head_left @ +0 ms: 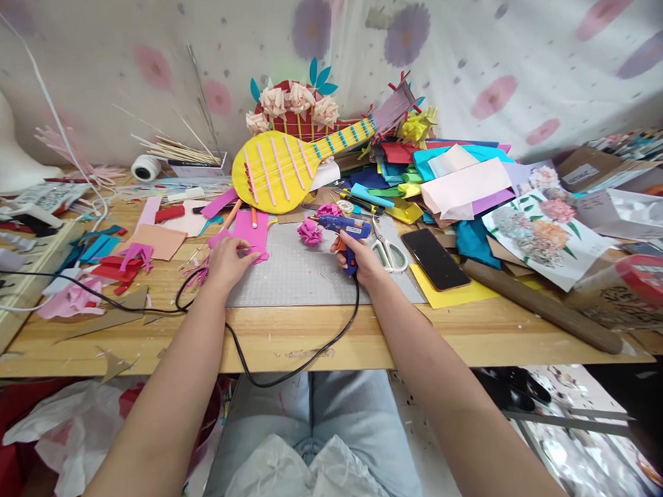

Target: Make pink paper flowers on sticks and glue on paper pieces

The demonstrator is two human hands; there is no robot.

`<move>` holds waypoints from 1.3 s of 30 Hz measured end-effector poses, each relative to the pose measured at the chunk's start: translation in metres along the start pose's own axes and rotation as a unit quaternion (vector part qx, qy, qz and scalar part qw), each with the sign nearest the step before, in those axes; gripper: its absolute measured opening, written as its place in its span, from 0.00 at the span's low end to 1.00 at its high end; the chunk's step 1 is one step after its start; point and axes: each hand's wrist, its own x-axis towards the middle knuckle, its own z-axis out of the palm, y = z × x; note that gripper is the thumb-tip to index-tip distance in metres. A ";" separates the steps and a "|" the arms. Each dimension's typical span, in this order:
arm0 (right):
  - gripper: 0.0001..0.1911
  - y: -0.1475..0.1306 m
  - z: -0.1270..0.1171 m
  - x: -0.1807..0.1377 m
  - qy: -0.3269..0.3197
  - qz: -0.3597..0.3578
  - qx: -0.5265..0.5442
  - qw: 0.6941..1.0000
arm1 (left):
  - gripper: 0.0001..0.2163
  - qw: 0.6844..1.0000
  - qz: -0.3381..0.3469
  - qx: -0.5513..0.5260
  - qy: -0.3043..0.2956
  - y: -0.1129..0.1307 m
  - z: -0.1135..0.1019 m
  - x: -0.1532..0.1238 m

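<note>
My right hand (356,255) is wrapped round the grip of a blue hot glue gun (343,225), whose nozzle points left. Just left of the gun lies a crumpled pink paper flower (310,232), with more pink paper behind it. On the left, the fingers of my left hand (230,263) are pinched together at the lower edge of a bright pink sheet of paper (259,231). Both hands are over a grey cutting mat (287,283). Scissors (389,252) with pale handles lie right of my right hand.
Behind the mat leans a yellow paper lute (274,170) with pink strips. A black phone (435,259), a wooden rod (541,306) and paper sheets (467,188) lie to the right. The gun's black cord (299,381) loops over the table's front edge. Paper scraps and a power strip (31,281) are left.
</note>
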 end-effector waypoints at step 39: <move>0.19 0.001 0.000 -0.001 -0.002 -0.001 -0.013 1.000 | 0.12 0.996 -0.047 -0.071 -0.029 0.011 -0.004 -0.004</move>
